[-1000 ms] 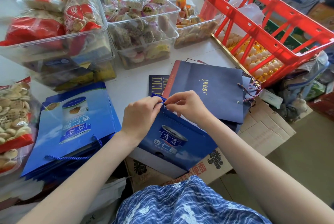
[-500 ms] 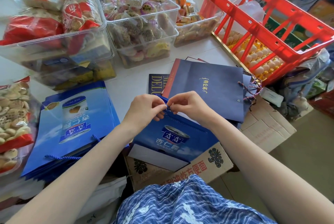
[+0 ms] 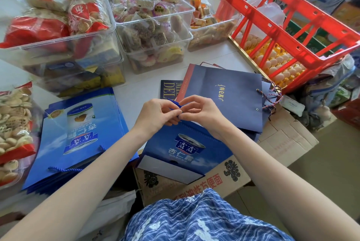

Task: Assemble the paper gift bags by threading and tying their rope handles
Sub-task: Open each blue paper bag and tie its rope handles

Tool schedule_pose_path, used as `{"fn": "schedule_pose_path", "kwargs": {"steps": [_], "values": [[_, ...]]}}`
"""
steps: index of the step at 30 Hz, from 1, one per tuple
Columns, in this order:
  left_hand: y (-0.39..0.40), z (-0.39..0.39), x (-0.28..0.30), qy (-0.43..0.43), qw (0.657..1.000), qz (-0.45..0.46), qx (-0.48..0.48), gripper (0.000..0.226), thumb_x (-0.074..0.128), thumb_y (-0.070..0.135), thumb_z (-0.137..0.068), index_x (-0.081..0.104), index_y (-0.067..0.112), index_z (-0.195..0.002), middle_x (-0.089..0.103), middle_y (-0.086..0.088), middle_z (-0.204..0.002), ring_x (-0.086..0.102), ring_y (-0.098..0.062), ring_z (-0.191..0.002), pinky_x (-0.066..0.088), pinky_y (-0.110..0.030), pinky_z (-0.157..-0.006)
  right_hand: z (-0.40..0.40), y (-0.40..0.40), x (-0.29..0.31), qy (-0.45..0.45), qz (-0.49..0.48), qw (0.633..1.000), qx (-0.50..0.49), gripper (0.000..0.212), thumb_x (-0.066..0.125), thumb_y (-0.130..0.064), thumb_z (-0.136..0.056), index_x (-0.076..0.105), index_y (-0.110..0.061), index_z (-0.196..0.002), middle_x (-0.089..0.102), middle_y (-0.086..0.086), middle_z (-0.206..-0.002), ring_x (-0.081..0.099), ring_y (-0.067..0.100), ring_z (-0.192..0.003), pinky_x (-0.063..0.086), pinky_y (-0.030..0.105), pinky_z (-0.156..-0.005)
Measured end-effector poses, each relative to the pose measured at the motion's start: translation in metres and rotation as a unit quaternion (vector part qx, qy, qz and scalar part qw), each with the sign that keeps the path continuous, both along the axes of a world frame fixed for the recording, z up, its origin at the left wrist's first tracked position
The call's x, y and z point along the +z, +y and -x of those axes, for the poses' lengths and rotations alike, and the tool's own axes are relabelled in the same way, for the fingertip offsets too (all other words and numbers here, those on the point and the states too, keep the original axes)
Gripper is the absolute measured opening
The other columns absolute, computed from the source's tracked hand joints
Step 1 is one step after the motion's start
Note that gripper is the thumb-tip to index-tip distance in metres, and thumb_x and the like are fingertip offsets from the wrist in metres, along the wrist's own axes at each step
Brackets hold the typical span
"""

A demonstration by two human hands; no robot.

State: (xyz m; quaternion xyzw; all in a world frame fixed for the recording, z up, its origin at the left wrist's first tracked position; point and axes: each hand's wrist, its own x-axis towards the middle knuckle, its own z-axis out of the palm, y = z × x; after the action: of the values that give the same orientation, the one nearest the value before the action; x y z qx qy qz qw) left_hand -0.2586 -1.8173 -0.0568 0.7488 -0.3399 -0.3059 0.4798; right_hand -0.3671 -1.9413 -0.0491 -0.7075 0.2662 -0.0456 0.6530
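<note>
Blue rope handle (image 3: 176,105) is pinched between left hand (image 3: 155,117) and right hand (image 3: 200,112) just above the blue gift bag (image 3: 185,147), beside the navy bag stack (image 3: 229,96).

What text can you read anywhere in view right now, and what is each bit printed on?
"杏仁露": blue gift bag under the hands, and upside down on the blue bag stack.
"DEL": dark booklet, rest hidden.
"方便面": cardboard box, upside down.
Gold script on navy bag: too small to read.
Snack wrappers: blurred.
</note>
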Motion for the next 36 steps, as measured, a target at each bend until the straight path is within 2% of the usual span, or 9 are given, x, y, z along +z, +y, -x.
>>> {"fn": "schedule_pose_path", "kwargs": {"steps": [10,13,17,21,24,27,30,32,36], "values": [[0.013,0.027,-0.018,-0.052,0.988,0.043,0.142,0.009,0.066,0.024,-0.085,0.066,0.022,-0.094,0.069,0.006,-0.078,0.068,-0.011,-0.075,0.055,-0.027,-0.070,-0.001,0.001,-0.007,-0.100,-0.209,0.954,-0.188,0.019,0.063,0.008,-0.082,0.062,-0.007,-0.093,0.071,0.010,-0.087,0.068,0.023,-0.081,0.057,0.027,-0.074],[0.004,0.028,-0.016,0.106,0.985,-0.077,0.116,0.022,0.063,0.032,-0.087,0.069,0.011,-0.091,0.068,0.003,-0.073,0.064,-0.011,-0.066,0.052,-0.019,-0.056,0.000,-0.001,-0.007,-0.123,-0.220,0.946,-0.204,0.020,0.063,0.007,-0.083,0.060,-0.009,-0.095,0.072,0.006,-0.081,0.069,0.017,-0.076,0.055,0.023,-0.067],[-0.022,0.039,-0.029,0.314,0.916,-0.101,0.230,0.012,0.068,0.020,-0.084,0.065,0.008,-0.082,0.048,0.002,-0.061,0.033,-0.009,-0.046,0.030,-0.017,-0.037,-0.002,0.005,-0.005,-0.113,-0.193,0.963,-0.148,0.023,0.063,0.007,-0.083,0.060,-0.005,-0.103,0.067,0.008,-0.083,0.066,0.014,-0.068,0.053,0.022,-0.060],[-0.032,0.028,-0.048,0.327,0.892,-0.123,0.286,0.013,0.069,0.009,-0.082,0.067,0.004,-0.093,0.046,-0.002,-0.061,0.034,-0.010,-0.047,0.033,-0.018,-0.039,0.007,-0.026,-0.009,-0.089,-0.040,0.980,-0.171,0.022,0.053,0.011,-0.086,0.062,-0.010,-0.090,0.068,0.008,-0.086,0.064,0.014,-0.074,0.056,0.024,-0.065],[-0.027,0.019,-0.061,0.325,0.902,-0.156,0.237,0.021,0.063,0.014,-0.088,0.063,0.008,-0.108,0.057,-0.004,-0.089,0.051,-0.013,-0.073,0.048,-0.022,-0.061,0.021,-0.064,-0.024,0.020,0.091,0.979,-0.179,0.021,0.051,0.006,-0.088,0.061,-0.012,-0.092,0.064,0.009,-0.096,0.059,0.014,-0.084,0.050,0.024,-0.070],[-0.021,0.018,-0.074,0.351,0.885,-0.205,0.226,0.025,0.057,0.018,-0.091,0.057,0.012,-0.116,0.056,-0.004,-0.109,0.050,-0.018,-0.099,0.045,-0.031,-0.080,0.019,-0.072,-0.056,0.133,0.171,0.973,-0.075,0.020,0.057,-0.005,-0.088,0.060,-0.013,-0.106,0.062,0.007,-0.112,0.055,0.017,-0.095,0.045,0.025,-0.077],[-0.016,0.020,-0.085,0.353,0.880,-0.234,0.213,0.018,0.053,0.014,-0.091,0.057,0.014,-0.109,0.055,-0.004,-0.110,0.048,-0.021,-0.101,0.039,-0.033,-0.085,0.003,-0.064,-0.079,0.230,0.292,0.921,0.121,0.052,0.066,-0.023,-0.086,0.046,-0.012,-0.133,0.046,0.010,-0.136,0.045,0.024,-0.122,0.037,0.033,-0.100],[-0.012,0.024,-0.091,0.360,0.877,-0.231,0.220,0.019,0.052,0.010,-0.091,0.059,0.011,-0.108,0.056,-0.006,-0.109,0.049,-0.022,-0.104,0.037,-0.033,-0.087,-0.005,-0.056,-0.092,0.298,0.342,0.862,0.224,0.067,0.068,-0.033,-0.083,0.037,-0.013,-0.139,0.041,0.011,-0.137,0.041,0.029,-0.125,0.037,0.040,-0.102],[0.003,0.029,-0.100,0.405,0.849,-0.215,0.263,0.015,0.053,0.006,-0.091,0.061,0.004,-0.104,0.061,-0.008,-0.100,0.055,-0.024,-0.107,0.040,-0.033,-0.099,-0.007,-0.037,-0.112,0.345,0.419,0.780,0.312,0.056,0.067,-0.037,-0.083,0.046,-0.013,-0.129,0.050,0.010,-0.126,0.048,0.029,-0.117,0.034,0.039,-0.096]]}}
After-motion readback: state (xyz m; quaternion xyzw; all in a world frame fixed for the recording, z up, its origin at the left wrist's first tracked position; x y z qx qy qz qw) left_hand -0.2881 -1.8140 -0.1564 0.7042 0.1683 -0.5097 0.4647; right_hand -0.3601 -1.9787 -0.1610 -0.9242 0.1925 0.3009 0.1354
